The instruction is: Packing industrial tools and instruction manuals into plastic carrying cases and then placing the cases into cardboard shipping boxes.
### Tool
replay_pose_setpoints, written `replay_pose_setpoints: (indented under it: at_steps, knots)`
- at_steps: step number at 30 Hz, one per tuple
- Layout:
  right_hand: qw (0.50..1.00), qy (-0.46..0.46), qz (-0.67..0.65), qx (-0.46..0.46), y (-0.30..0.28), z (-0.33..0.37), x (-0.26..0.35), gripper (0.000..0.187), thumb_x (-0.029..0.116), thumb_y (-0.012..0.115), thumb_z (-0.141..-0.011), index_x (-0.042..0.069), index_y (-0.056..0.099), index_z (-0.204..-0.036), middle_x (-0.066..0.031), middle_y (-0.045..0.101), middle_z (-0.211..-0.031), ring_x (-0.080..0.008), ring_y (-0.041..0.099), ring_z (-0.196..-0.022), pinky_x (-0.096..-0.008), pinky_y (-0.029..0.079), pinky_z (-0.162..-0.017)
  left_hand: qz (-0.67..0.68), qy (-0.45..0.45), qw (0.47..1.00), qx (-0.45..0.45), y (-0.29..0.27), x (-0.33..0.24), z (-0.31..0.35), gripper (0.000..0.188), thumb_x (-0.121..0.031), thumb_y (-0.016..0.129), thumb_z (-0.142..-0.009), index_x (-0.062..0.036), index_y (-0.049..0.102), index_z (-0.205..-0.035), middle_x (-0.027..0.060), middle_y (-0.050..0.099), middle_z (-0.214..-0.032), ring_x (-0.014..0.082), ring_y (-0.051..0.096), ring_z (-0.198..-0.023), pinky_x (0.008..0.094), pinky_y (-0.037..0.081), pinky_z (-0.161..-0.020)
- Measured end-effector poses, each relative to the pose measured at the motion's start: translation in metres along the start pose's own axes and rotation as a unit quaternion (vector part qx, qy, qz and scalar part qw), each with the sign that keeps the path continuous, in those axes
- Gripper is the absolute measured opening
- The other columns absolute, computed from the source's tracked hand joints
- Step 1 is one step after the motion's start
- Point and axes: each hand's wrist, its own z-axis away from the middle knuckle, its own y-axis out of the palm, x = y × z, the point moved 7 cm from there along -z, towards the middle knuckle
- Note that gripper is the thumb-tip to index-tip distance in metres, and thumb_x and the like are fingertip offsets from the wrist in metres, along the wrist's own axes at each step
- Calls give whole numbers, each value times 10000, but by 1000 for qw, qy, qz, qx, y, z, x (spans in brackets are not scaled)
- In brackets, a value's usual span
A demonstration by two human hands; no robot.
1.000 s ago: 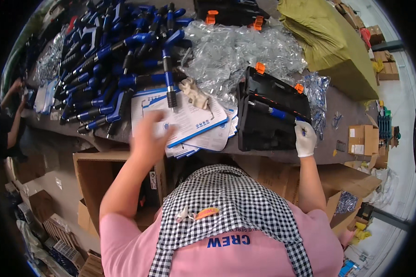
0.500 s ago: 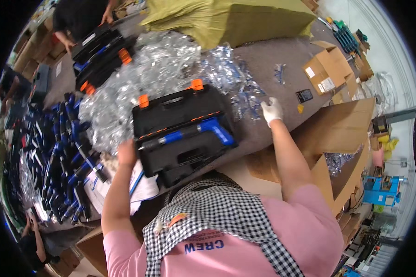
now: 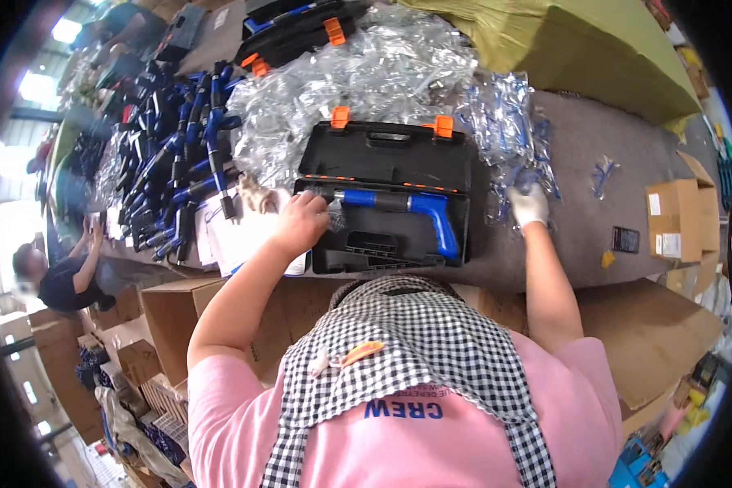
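A black plastic case (image 3: 390,159) lies open in front of me, lid leaning back, with two orange latches. In its lower half rests a blue and black pistol-shaped tool (image 3: 435,220), its blue handle at the right end. My left hand (image 3: 302,221) is bare and closed at the case's left end, by the tool's metal tip. At its fingertips is a clear plastic bag (image 3: 336,215), contents too small to tell. To the case's right, my white-gloved right hand (image 3: 529,206) closes on clear bags of blue parts (image 3: 508,122); its fingertips are partly hidden.
Crumpled clear plastic bags (image 3: 350,69) heap behind the case. Many blue-black tools (image 3: 167,163) pile at left, beside white papers (image 3: 232,236). Another open case (image 3: 293,28) stands farther back. At right are a phone (image 3: 625,239) and a carton (image 3: 675,215). A person (image 3: 65,272) works at left.
My view has turned, so the table appears shifted. The left hand has moved from the case's side edge to the tool's tip. The right hand has reached into the bags of blue parts.
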Motion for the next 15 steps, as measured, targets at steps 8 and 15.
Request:
replay_pose_setpoints:
  at_steps: [8,15]
  knots:
    - [803,48,-590,-71,-69,29,62,582,65,702,-819,120,410,-1320,-84,623,-1028,-187,625,-821,-361,518,-655,115,-166,978,47,13,8,20,285,-294,781,-739,-60,649,-834,139,652,-761,330,646,-717,429,512,-638]
    - [758,69,-648,15,34,169,181,837,-71,675,-800,211,266,-1473,-82,404,-1286,-233,522,-1042,-456,545,-797,339,-440,786,-270,-37,137,95,232,-157,673,-882,6,654,-1046,79,702,-831,132,637,-708,284,507,-651]
